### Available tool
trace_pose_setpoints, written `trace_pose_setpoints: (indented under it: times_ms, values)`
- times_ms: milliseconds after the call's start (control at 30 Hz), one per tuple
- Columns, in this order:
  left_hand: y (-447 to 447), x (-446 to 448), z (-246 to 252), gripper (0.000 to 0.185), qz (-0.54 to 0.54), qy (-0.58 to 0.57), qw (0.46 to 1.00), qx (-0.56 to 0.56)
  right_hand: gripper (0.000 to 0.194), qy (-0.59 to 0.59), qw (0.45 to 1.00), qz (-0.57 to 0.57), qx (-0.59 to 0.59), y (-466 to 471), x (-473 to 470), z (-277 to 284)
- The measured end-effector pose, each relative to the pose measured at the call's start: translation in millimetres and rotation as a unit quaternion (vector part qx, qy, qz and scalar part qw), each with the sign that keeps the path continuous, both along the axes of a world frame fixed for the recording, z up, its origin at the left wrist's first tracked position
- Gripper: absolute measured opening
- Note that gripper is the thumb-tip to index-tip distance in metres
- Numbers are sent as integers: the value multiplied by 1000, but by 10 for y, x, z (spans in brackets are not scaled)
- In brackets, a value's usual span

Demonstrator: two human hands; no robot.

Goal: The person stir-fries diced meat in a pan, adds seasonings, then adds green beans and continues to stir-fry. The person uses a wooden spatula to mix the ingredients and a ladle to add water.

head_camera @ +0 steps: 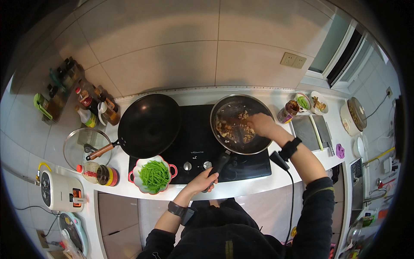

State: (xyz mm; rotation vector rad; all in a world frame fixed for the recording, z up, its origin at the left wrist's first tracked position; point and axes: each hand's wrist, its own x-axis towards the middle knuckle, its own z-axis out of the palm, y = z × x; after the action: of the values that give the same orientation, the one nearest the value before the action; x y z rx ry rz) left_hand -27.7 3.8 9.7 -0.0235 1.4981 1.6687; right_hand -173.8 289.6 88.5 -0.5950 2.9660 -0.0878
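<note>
My left hand [203, 180] is wrapped around the black handle [221, 164] of a frying pan [241, 151] on the right side of the black glass cooktop [194, 129]. Browned chopped pieces [226, 129], perhaps garlic or ginger, lie in a little liquid across its base. Above the pan's right half, my right hand [261, 124] has its fingers curled and pointing down; whether it grips a utensil is hidden. To the left sits a dark wok [148, 126] with a wooden handle [101, 151]. Cut green beans [153, 176] fill a scalloped red-and-white dish [135, 177] at the counter's front edge.
Sauce bottles [87, 100] crowd the left corner near a glass lid [69, 142] and jars [108, 175]. An air fryer [61, 191] stands farther left. Right of the pan are a brown sauce jar [288, 111], small bowls [318, 103] and a cutting board [302, 129] bearing a scallion stalk [316, 132].
</note>
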Motion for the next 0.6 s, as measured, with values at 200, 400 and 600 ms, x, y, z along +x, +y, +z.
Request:
trace_pose_setpoints:
  times_ms: [200, 400, 600]
  values:
    - [-90, 67, -35, 38, 18, 45, 999, 1, 14, 14, 993, -6, 113, -37, 957, 874]
    - [-268, 103, -95, 35, -32, 130, 990, -37, 14, -63, 983, -37, 171, -267, 1152, 612]
    - [-490, 175, -95, 49, -5, 160, 985, -61, 17, 77, 979, -147, 116, -296, 1067, 387]
